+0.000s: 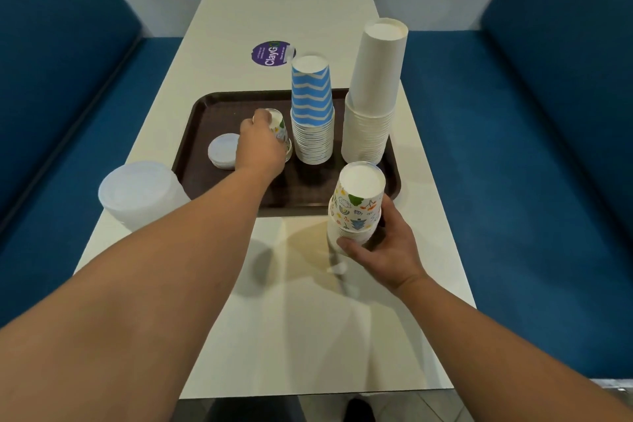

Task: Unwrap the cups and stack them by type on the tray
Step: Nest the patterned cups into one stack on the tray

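**Both hands on patterned cups, two stacks upright on the tray**

At the far left a blue bench seat (pixel 51 113) runs along the cream table (pixel 284 10). Near the table's left edge stands a stack of translucent lids (pixel 140 195), just outside the brown tray (pixel 222 106) and touching or nearly touching its left rim. On the tray's left part lies a smaller stack of white lids (pixel 222 151).

Just right of those lids, the left hand (pixel 260 144) reaches over the tray and grips a single patterned cup (pixel 279 128), upside down, with fingers curled round its side. The cup's rim sits at or just above the tray surface; whether it rests on the tray cannot be told.

Beside that cup stands the blue-and-white zigzag cup stack (pixel 312 110), upside down and upright on the tray, its lower part a band of packed rims. Behind it, on the bare table, is a round purple sticker (pixel 272 54) reading "ClayGo".

Further right, the plain white cup stack (pixel 373 92) rises taller than the zigzag one, also inverted, standing at the tray's right side and leaning slightly.

In front of the white stack, over the tray's near right corner, the right hand (pixel 387 247) holds a short patterned cup stack (pixel 358 202), bases up, with the thumb across the lower rims and fingers wrapped behind. Clear plastic wrap (pixel 337 264) hangs below it toward the table. Another blue bench seat (pixel 548 147) fills the right side.
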A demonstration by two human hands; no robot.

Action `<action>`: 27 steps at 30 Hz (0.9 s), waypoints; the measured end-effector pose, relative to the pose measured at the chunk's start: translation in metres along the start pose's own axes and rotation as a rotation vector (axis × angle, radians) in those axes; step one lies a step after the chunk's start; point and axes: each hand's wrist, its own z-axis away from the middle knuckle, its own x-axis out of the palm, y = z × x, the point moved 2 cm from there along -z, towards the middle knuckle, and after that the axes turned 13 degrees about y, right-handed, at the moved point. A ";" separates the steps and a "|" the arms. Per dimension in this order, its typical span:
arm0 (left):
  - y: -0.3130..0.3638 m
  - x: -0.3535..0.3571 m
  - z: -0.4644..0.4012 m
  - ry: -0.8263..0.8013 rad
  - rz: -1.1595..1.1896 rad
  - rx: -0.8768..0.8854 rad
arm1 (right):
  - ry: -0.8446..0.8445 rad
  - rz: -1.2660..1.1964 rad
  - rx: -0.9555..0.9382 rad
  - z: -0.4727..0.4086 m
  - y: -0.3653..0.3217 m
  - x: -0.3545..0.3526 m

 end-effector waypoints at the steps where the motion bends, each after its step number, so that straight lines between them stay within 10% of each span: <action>1: 0.000 0.000 0.000 -0.011 -0.017 -0.002 | 0.000 0.003 0.000 0.000 0.000 0.000; 6: 0.005 -0.014 0.010 -0.040 -0.005 0.000 | -0.006 0.004 -0.007 0.000 0.000 -0.001; 10: 0.022 -0.043 0.066 0.188 0.463 0.159 | -0.013 0.024 -0.035 0.001 -0.007 -0.002; 16: 0.034 -0.040 0.124 -0.385 0.551 0.312 | -0.015 0.051 -0.103 0.000 -0.015 -0.004; 27: 0.049 -0.058 0.118 -0.294 0.683 0.320 | -0.015 0.060 -0.105 0.001 -0.010 -0.004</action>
